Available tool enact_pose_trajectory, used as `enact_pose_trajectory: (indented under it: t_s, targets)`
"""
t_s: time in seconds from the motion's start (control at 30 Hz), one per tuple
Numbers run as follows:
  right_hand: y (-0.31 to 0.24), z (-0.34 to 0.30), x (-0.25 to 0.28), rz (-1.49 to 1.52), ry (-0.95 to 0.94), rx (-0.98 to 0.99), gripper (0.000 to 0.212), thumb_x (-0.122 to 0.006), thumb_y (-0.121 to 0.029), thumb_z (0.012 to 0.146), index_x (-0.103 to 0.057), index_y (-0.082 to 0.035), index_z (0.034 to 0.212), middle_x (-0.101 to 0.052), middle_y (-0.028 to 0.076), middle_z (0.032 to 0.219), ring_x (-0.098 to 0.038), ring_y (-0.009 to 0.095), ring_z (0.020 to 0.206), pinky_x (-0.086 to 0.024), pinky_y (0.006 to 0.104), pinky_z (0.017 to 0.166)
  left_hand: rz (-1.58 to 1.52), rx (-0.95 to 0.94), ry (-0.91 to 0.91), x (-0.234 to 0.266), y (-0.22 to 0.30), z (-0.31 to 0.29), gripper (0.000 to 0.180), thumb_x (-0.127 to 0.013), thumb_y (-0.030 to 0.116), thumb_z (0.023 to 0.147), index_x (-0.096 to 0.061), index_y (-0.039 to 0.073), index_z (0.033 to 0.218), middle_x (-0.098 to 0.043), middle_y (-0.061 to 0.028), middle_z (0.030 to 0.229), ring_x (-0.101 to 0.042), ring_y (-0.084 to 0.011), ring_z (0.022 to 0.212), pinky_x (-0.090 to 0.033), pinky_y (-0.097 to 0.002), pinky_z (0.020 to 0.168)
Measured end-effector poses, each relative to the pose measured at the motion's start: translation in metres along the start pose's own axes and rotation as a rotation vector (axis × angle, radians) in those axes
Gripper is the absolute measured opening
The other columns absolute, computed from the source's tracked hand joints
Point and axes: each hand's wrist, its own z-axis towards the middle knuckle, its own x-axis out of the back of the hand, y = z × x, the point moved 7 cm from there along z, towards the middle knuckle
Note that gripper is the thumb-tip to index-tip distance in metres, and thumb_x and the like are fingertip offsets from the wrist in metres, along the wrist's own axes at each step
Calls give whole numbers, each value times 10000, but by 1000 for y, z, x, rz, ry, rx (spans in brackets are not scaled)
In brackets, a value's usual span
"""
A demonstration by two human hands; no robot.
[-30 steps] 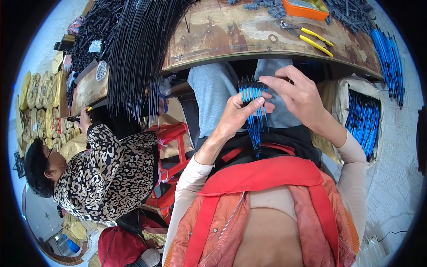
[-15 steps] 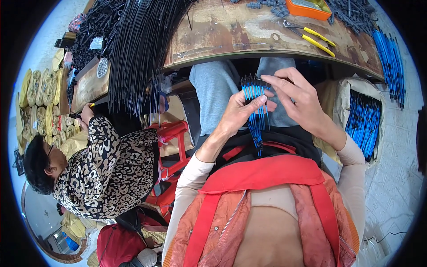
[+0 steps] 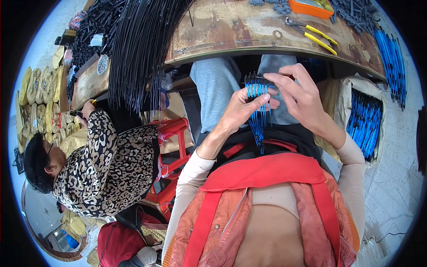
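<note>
My left hand (image 3: pixel 242 109) is closed around a bundle of thin blue cables with black ends (image 3: pixel 257 122), held over my lap. The cables fan out at the top, where their black tips stand in a row, and they narrow to a point below my fingers. My right hand (image 3: pixel 304 95) is beside the top of the bundle, its fingers drawn together at the rightmost black tips. Whatever lies between those fingertips is too small to make out.
Ahead is a worn wooden table (image 3: pixel 222 31) with yellow-handled pliers (image 3: pixel 311 35), an orange tray (image 3: pixel 311 10) and long black cables (image 3: pixel 138 53). A lined box of blue cables (image 3: pixel 364 124) stands at right. A co-worker in a patterned top (image 3: pixel 106 169) sits at left by a red stool (image 3: pixel 173 151).
The bundle and both hands have shifted very slightly to the right in the picture. My grip looks the same. The co-worker's hand has moved a little.
</note>
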Motion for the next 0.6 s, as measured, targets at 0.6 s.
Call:
enact_pose_trajectory:
  t_s: [0.6]
  targets:
    - [6,16,-2,192,-79,12,500,-590,146,678,-668,-37,1137,-546,122,943,-562,256,825,-471,311,643,-28,25,-56,-3,10,6,272,-600,182,961,-630,-1,1160,-672,-88,1099,-676,-219,961,-545,-361,862]
